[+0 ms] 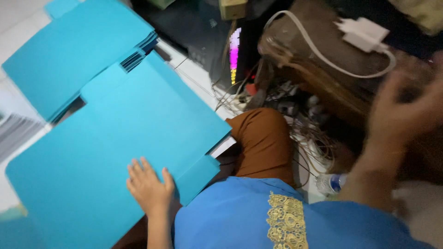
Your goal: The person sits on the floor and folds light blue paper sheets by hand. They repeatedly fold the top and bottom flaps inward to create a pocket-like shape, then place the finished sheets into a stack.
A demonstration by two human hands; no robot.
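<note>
Head view, we see the left hand (148, 184) flat, fingers spread, on a large teal folder (115, 152), a stack of teal folders (76, 50) just behind on white floor tiles (196, 76), the right hand (406, 110) raised and blurred, its grip we cannot tell, tangled wires (295, 106), white charger cable (323, 50), plastic bottle (331, 183) alongside.

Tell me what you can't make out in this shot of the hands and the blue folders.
Head view, the only one:
- Right hand: motion-blurred, so whether it grips anything is unclear.
- Left hand: flat on the folder; its wrist is cut off by the bottom edge.
- Folder stack: cut off by the top edge; count too fine to tell.
- Cables: tangled and dark.
- Bottle: partly behind the right forearm.
</note>
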